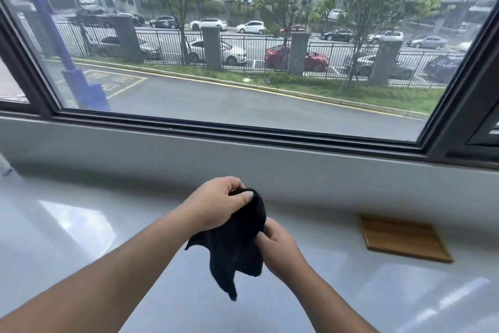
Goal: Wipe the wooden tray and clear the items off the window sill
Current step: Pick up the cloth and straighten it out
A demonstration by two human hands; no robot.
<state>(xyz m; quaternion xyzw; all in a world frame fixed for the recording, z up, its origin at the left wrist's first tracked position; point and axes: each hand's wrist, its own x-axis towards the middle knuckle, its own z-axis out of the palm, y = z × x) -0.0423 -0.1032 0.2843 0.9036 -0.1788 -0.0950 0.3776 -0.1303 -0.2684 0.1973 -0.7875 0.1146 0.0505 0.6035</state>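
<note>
1. Glossy white sill [81, 238] fills the lower half of the frame, running back to a low grey wall under the window [243, 49]; nearly all of it lies bare, so there is wide room to sweep on every side of the hands.
2. Wooden tray [403, 238] lies flat at the right centre of the frame, its far edge close to the grey wall, well apart from both hands; nothing rests on it, which leaves its top open for wiping.
3. Black cloth [237, 241] hangs in mid-air at the lower centre, corners drooping; it looks gathered for folding into a pad.
4. Left hand [218, 203] pinches the cloth's top bunch, thumb pressed over the fold.
5. Right hand [280, 246] grips its right edge lower down, fingers curled into the fabric.
6. Something pale shows at the left edge; too little to name.
</note>
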